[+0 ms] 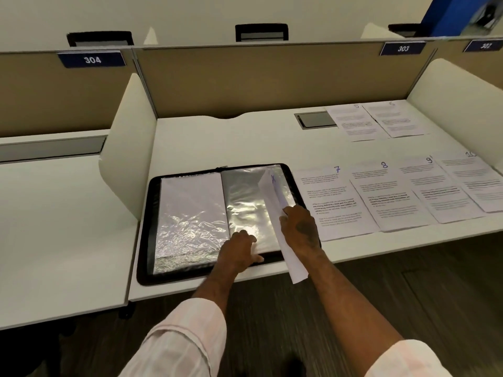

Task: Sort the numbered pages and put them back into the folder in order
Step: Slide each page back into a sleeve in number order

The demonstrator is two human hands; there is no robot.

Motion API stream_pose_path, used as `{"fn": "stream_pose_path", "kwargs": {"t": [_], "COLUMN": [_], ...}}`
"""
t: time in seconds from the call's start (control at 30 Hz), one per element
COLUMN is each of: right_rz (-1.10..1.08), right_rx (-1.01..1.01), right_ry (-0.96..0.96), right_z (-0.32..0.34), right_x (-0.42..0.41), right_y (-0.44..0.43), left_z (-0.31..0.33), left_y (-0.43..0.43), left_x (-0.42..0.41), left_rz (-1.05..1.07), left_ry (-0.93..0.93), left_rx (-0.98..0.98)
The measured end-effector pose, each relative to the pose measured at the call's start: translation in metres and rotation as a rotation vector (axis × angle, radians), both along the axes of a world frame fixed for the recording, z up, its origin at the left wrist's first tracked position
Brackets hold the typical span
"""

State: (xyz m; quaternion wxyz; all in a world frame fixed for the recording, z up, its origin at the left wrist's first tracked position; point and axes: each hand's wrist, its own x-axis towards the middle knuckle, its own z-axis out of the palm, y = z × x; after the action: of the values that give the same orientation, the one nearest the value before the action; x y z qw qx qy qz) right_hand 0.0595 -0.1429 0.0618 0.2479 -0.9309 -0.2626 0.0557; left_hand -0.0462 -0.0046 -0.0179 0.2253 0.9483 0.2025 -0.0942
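White tabletop (217, 142) between cubicle dividers (128, 148) carries our work. On it lies the open folder (148, 227), two shiny sleeves showing. Our left hand (239, 251) presses spread fingers (245, 234) on the near edge of the folder's right sleeve (245, 202), likely to steady it for loading. Our right hand (300, 227), at the folder's right edge, pinches one page (275, 197), its blue number seemingly 4, tilted over that sleeve, probably to slide in. Right of the folder lie four in a row: page 7 (332, 197), page 8 (386, 194), page 9 (435, 191), page 10 (473, 180). Beyond the folder, far right, lie two more: page 5 (353, 121), page 6 (394, 118). Seven sheets in all, kept in order for picking.
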Motion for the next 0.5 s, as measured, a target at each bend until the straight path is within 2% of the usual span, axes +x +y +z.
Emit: {"fn": "stream_pose_path", "kwargs": {"t": [0.3,0.5], "right_rz": [-0.09,-0.122], "right_rx": [0.06,0.061], "right_ry": [-0.009,-0.067], "right_z": [-0.007,-0.006], "right_x": [0.013,0.022], "right_y": [-0.014,-0.019], "left_z": [-0.008,-0.006], "left_y": [-0.01,-0.008], "left_x": [0.008,0.009], "left_rz": [-0.191,-0.171], "left_ry": [-0.025,-0.055], "left_rx": [0.373,0.349]}}
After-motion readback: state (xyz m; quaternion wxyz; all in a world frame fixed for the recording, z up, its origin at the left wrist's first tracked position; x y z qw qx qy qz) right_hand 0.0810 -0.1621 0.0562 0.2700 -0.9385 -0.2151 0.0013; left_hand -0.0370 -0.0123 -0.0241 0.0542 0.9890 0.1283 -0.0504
